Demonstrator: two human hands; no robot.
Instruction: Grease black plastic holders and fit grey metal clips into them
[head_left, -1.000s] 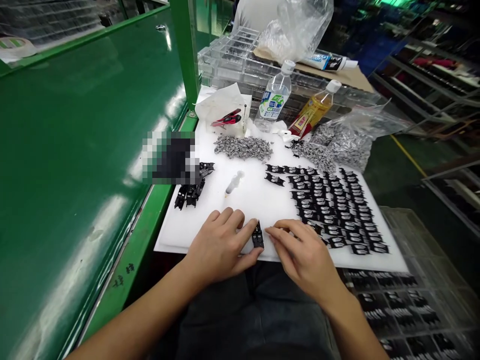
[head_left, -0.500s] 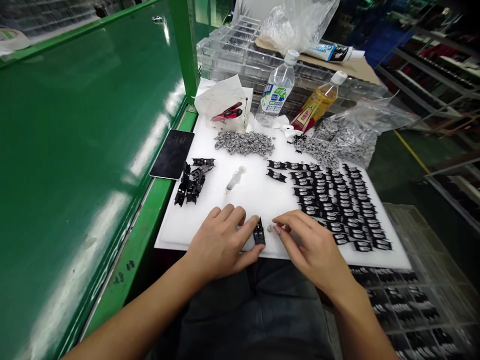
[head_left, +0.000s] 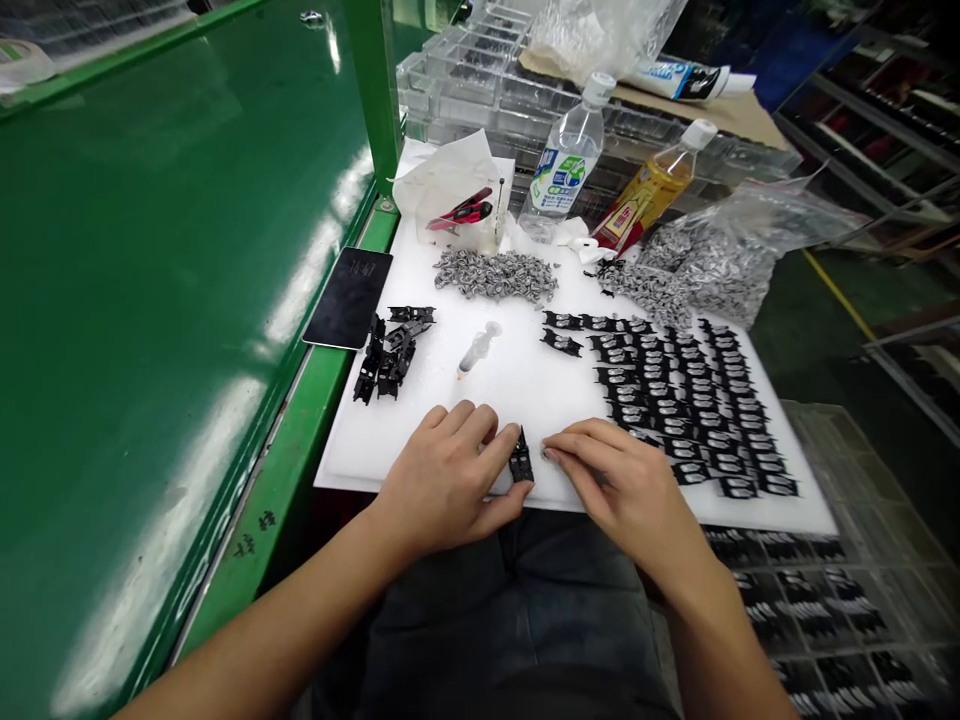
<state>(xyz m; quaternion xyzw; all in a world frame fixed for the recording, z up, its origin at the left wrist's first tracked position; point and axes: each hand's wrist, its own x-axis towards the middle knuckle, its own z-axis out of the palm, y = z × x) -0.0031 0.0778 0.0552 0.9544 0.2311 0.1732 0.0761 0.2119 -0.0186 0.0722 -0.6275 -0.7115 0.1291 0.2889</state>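
Between thumb and index finger, my left hand [head_left: 457, 475] grips a small black plastic part [head_left: 520, 458] near the front edge of the white board [head_left: 420, 440]. Just right of it, my right hand [head_left: 619, 480] pinches a small grey piece [head_left: 547, 453], mostly covered by the fingertips; the piece and the black part are apart. A heap of similar grey pieces [head_left: 495, 275] lies farther back. Several loose black parts [head_left: 390, 355] are piled at the left. Rows of black parts with grey pieces in them [head_left: 686, 405] fill the right side. A syringe-like tube [head_left: 476, 352] lies mid-board.
A phone [head_left: 349, 298] rests at the left edge beside a green frame [head_left: 300, 440]. Behind stand a container with red-handled tools [head_left: 469, 215], a clear bottle [head_left: 566, 160] and a yellow-labelled bottle [head_left: 649, 195]. A plastic bag of grey pieces [head_left: 727, 260] sits back right, before stacked clear trays [head_left: 450, 95].
My right fingers have closed on the small grey piece that lay partly exposed at their tips. My left hand keeps its hold on the black part. The view has shifted slightly.
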